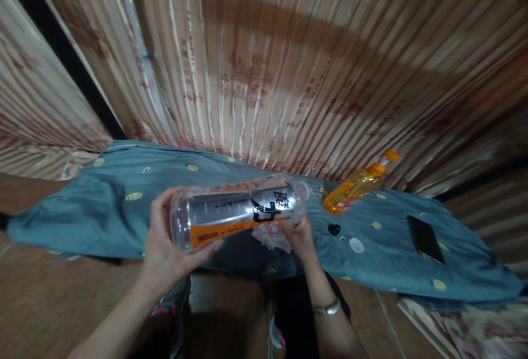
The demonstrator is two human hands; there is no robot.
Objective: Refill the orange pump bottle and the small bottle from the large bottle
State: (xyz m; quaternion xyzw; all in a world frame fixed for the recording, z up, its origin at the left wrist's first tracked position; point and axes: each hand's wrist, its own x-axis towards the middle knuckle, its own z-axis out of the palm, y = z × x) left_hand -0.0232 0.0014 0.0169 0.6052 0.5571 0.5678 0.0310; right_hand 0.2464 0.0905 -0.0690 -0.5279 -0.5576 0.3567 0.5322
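Observation:
My left hand (167, 252) is wrapped round the base of a clear plastic bottle (235, 210) with a black, grey and orange label. The bottle lies sideways in the air, its open mouth pointing right, and it looks empty. My right hand (299, 238) is closed just under the bottle's neck end and pinches a crumpled white tissue (270, 236) against it. A silver bracelet (326, 308) sits on my right wrist. Both hands hover over the near edge of a blue-grey cloth (103, 205) spread on the floor.
An orange spray bottle (357, 184) lies on the cloth to the right. Near it sit a small black cap (334, 229) and a white cap (356, 245). A dark phone (425, 238) lies further right. Striped curtains (264, 67) hang behind; brown floor in front.

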